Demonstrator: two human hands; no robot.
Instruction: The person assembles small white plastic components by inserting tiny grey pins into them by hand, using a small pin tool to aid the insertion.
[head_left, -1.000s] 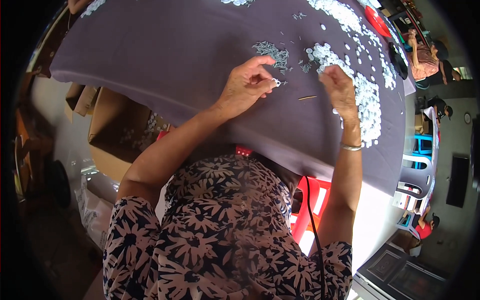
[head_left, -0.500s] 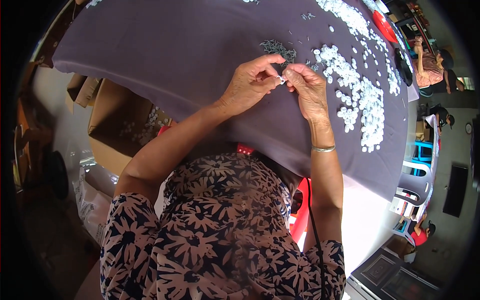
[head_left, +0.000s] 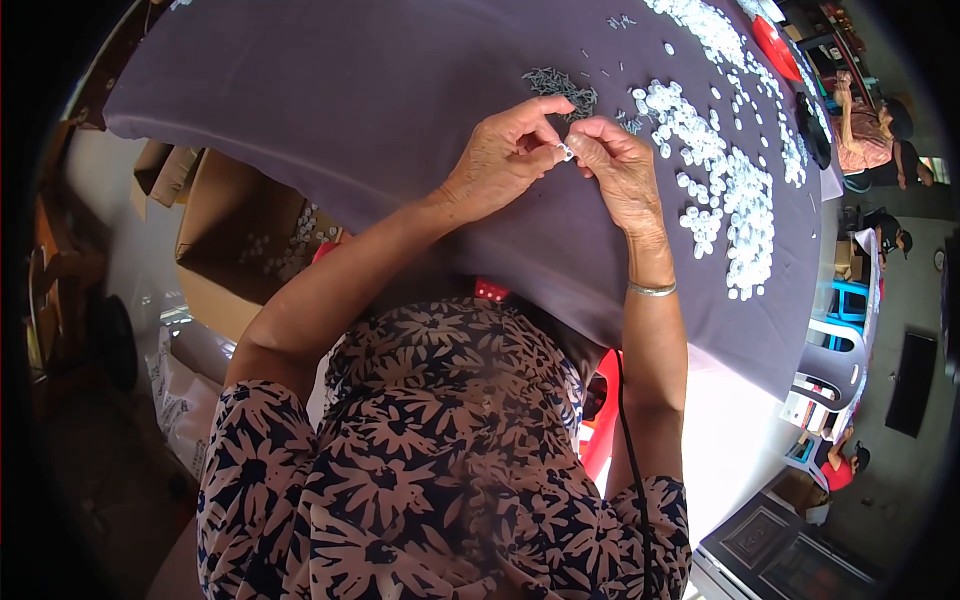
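A small white plastic piece with a hole, similar to a cable clip, is pinched between the thumb and finger of my left hand; that hand's index finger arches above it. Against the piece's other side come the closed fingertips of my right hand. Whatever those right fingers hold is hidden. Just beyond my hands lies a heap of thin grey nails. To the right spreads a large scatter of the same white pieces, with a few more nails at its near edge.
A dark cloth covers the table. Below its left edge stands an open cardboard box with white pieces inside. A red dish and a black object sit at the far right. Other people are beyond the table.
Both hands stay together at the white piece and have shifted very slightly up and right. The right fingers have turned a little around it.
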